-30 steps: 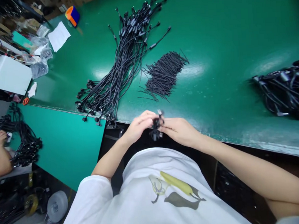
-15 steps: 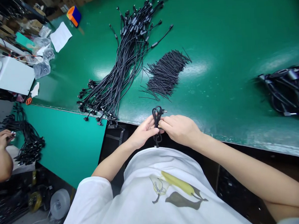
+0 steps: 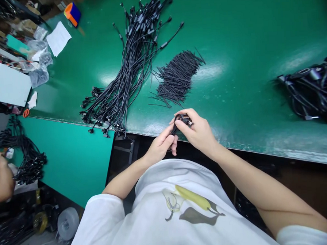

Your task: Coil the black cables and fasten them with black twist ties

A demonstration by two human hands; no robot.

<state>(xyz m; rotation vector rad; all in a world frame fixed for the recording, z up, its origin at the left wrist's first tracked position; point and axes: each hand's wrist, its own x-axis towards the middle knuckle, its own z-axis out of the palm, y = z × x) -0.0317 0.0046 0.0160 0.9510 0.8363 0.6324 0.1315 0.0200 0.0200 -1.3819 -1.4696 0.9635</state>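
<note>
Pinching a looped black cable with a metal-tipped plug [image 3: 182, 117] between left hand [image 3: 160, 146] and right hand [image 3: 199, 131], on the near side of the heap of thin black strips [image 3: 179, 77]; slanting lengthwise away from left hand, with plug end nearest right hand.

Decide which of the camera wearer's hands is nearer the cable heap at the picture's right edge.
Right. The right hand is left of the cable heap and lower in the picture; the left hand is farther left, beyond the right hand.
</note>
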